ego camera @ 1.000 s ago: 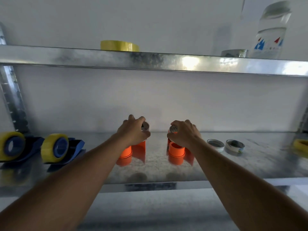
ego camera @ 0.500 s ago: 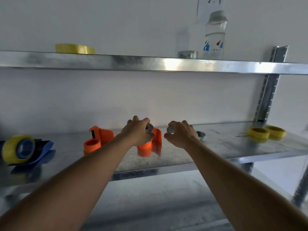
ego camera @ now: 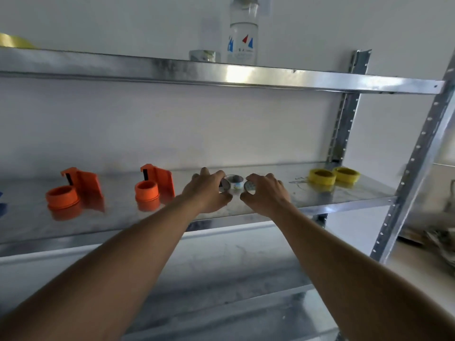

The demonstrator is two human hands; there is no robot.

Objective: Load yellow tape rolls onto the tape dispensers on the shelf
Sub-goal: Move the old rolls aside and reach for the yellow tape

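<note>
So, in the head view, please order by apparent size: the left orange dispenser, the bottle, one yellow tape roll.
1. Left orange dispenser, though it is nearer the camera.
2. Bottle, its top cut off by the frame.
3. Yellow tape roll, clearly smallest.

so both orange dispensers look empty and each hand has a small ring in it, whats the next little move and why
Probably set both rings down: the left hand and right hand each grip a small silvery ring, another such ring lies between them, both orange dispensers stand bare, and the yellow rolls wait farther right.
</note>
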